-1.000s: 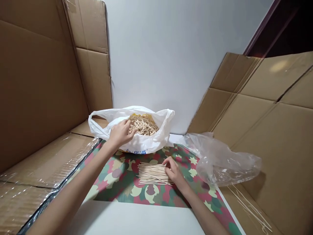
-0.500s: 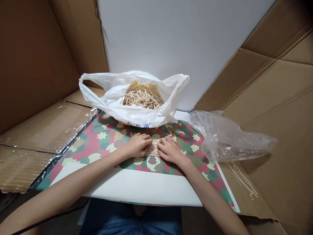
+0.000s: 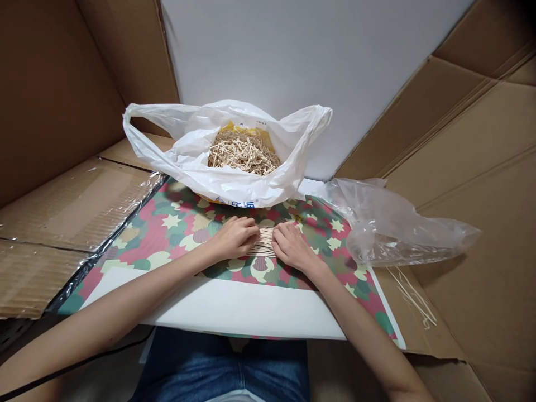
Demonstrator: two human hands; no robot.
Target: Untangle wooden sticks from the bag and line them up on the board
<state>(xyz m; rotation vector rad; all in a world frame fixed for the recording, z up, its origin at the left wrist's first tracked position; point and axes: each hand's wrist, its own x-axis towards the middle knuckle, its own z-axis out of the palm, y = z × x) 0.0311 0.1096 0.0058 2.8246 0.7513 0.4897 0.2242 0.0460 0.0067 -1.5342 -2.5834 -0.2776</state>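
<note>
A row of thin pale wooden sticks (image 3: 266,241) lies side by side across the patterned sheet, its middle showing between my hands. My left hand (image 3: 239,237) rests on the left end with its fingers curled over the sticks. At the right end, my right hand (image 3: 288,243) is bent round them in the same way. The fingers of both hands hide the stick ends. Just behind stands a white plastic bag (image 3: 188,159), its mouth wide, holding a heap of small pale knotted stick ends (image 3: 245,151).
A clear plastic bag (image 3: 402,229) lies at the right. Several loose sticks (image 3: 412,298) rest on cardboard beyond the table's right edge. Cardboard walls (image 3: 473,167) flank both sides, and a white panel (image 3: 310,61) rises behind. A black cable (image 3: 84,364) passes under my left forearm.
The view has tilted down slightly, so everything sits a little higher. Both hands stay at the ends of the sticks, with slightly more of the row showing between them.
</note>
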